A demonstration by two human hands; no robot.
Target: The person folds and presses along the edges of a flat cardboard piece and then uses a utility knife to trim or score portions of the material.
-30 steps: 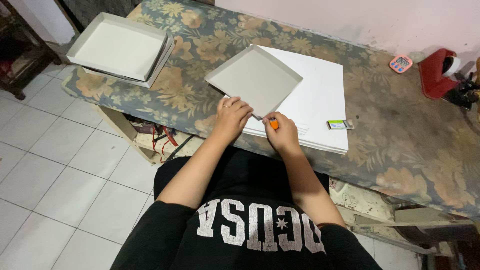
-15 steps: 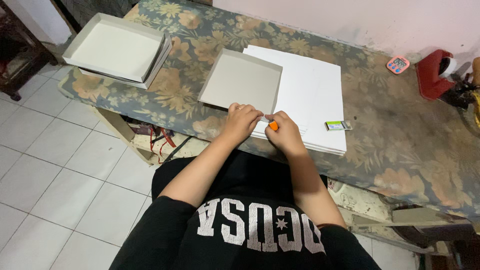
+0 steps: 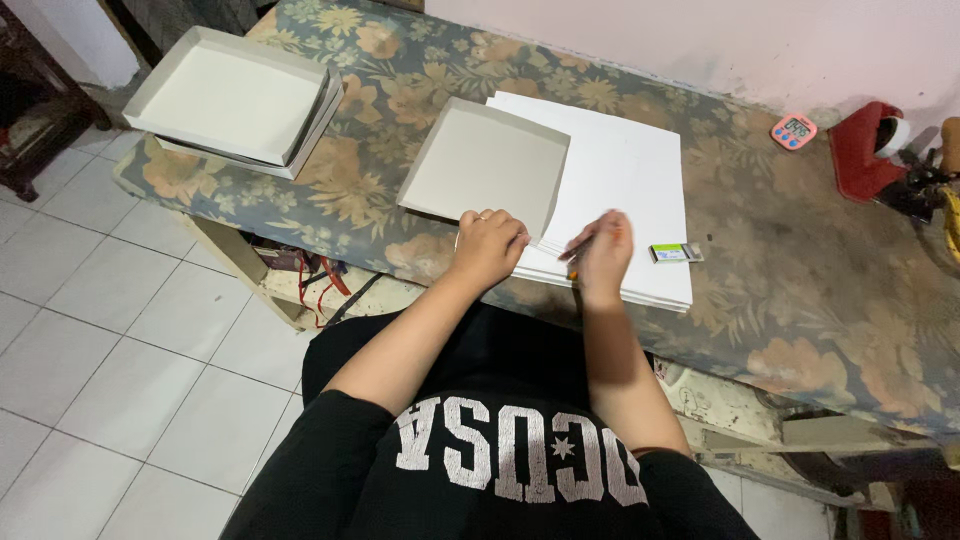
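Lying on desk (image 3: 800, 250): one grey tray (image 3: 485, 160), one sheet stack (image 3: 625, 180). Left hand (image 3: 487, 245) curled, pressing tray's near edge; right hand (image 3: 603, 255) blurred, grip unclear.

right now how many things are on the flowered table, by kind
shallow cardboard trays: 3, one grey tray under the left hand, two nested white trays
stack of white sheets: 1, below the blurred right hand
small green-and-white box: 1
pink digital timer: 1
red tape dispenser: 1
total: 7
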